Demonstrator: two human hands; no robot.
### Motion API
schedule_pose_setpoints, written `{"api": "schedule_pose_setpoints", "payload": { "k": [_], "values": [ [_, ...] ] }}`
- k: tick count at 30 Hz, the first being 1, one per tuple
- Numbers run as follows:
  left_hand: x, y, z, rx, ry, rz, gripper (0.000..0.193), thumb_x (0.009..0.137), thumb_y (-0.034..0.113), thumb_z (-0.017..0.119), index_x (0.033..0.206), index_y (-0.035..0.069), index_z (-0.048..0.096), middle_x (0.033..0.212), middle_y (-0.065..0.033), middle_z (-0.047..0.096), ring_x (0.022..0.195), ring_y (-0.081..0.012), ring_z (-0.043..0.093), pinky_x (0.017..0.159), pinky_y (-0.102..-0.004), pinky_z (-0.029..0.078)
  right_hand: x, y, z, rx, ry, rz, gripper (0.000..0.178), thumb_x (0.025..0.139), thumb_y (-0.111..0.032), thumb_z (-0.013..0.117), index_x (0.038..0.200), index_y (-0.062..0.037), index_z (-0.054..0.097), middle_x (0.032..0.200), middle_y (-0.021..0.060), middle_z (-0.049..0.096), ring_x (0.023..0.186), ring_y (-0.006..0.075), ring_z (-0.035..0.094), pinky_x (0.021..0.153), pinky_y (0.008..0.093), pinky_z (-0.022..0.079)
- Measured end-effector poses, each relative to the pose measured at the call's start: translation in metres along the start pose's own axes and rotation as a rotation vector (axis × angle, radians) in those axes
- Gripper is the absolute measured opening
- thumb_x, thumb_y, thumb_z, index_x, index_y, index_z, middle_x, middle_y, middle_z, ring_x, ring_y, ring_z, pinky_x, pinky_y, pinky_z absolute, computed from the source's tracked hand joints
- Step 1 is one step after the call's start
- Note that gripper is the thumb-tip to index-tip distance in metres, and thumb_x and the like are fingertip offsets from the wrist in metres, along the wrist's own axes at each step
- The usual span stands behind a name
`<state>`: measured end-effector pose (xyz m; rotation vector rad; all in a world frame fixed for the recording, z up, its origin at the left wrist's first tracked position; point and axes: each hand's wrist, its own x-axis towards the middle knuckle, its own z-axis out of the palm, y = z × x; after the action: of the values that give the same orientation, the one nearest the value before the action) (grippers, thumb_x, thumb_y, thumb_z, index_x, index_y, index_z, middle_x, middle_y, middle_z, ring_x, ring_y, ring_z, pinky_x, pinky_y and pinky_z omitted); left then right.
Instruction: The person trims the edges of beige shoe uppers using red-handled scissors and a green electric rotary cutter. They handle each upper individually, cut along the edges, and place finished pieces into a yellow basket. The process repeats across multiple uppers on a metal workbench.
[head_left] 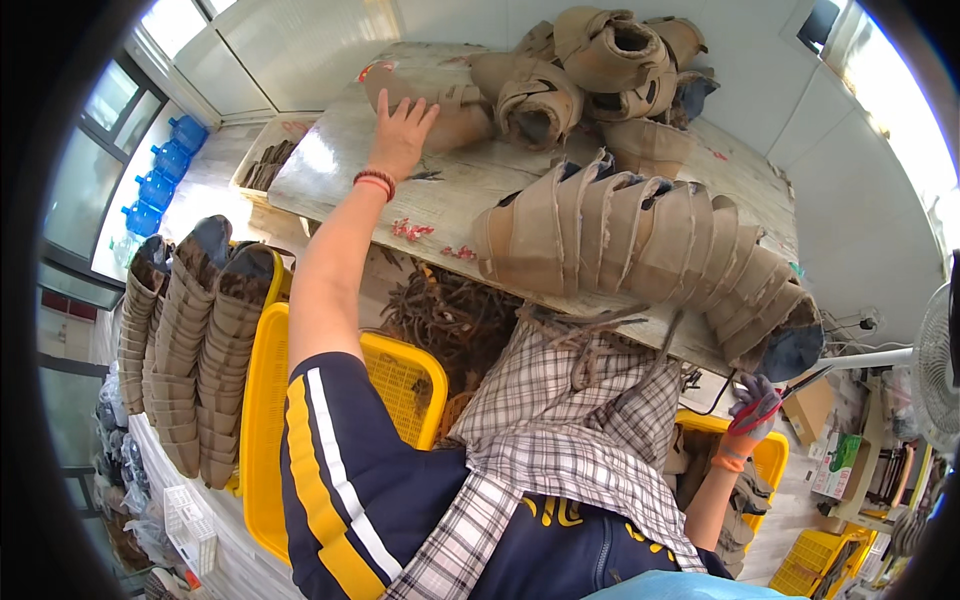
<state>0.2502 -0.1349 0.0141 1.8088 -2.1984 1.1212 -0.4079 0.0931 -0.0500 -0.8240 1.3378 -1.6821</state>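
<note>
My bare left hand reaches far across the worn table, its fingers spread over a tan shoe upper lying on its side. Whether the fingertips touch it I cannot tell. Low on the right, my right hand, in a grey and red glove, is closed on a pair of scissors with red handles, the dark blades pointing away to the right. Between the hands, a long curved row of nested tan uppers with fuzzy lining lies along the table's near edge.
More uppers are heaped at the back. Yellow baskets stand at my left, beside tall stacks of nested uppers. Brown scraps pile under the table. A white fan stands at the right, near another yellow basket.
</note>
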Motion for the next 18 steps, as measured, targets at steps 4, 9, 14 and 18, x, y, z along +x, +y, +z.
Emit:
{"api": "schedule_pose_setpoints", "payload": {
  "k": [4,9,14,18],
  "values": [
    [0.011,-0.027,-0.031,-0.424,0.205,-0.259,0.025,0.082,0.010,0.046,0.099,0.010,0.063,0.085,-0.0183,0.064,0.083,-0.0358,0.061,0.072,-0.0433,0.048,-0.029,-0.019,0.026,-0.113,-0.020,-0.014,0.044,0.095,-0.033,0.050,0.117,0.0054,0.050,0.097,0.0211,0.064,0.066,0.0135,0.060,0.046,0.0185,0.044],
    [-0.041,-0.054,-0.134,-0.691,0.306,-0.627,0.021,0.086,0.013,0.054,0.102,0.003,0.060,0.083,-0.0205,0.064,0.081,-0.0355,0.061,0.071,-0.0406,0.047,-0.065,-0.039,0.085,-0.216,-0.208,-0.008,0.033,0.093,-0.021,0.053,0.113,0.0039,0.053,0.094,0.0156,0.066,0.065,0.0096,0.058,0.049,0.0175,0.039],
    [-0.120,0.056,-0.234,-1.859,0.333,-1.137,0.019,0.084,0.004,0.060,0.103,-0.001,0.058,0.097,-0.0053,0.064,0.082,-0.0160,0.061,0.068,-0.0261,0.049,-0.080,-0.055,0.134,-0.196,-0.344,0.037,0.027,0.085,-0.015,0.063,0.107,0.0005,0.058,0.094,0.0041,0.065,0.073,0.0080,0.060,0.049,0.0181,0.038],
    [-0.185,0.170,-0.279,-2.300,0.063,-1.310,0.025,0.083,-0.002,0.058,0.107,0.003,0.056,0.099,-0.0060,0.063,0.087,-0.0146,0.062,0.066,-0.0253,0.051,-0.083,-0.076,0.163,-0.087,-0.431,0.069,0.026,0.084,-0.006,0.065,0.107,0.0010,0.057,0.095,0.0056,0.064,0.082,0.0129,0.062,0.072,0.0223,0.048]
  ]
}}
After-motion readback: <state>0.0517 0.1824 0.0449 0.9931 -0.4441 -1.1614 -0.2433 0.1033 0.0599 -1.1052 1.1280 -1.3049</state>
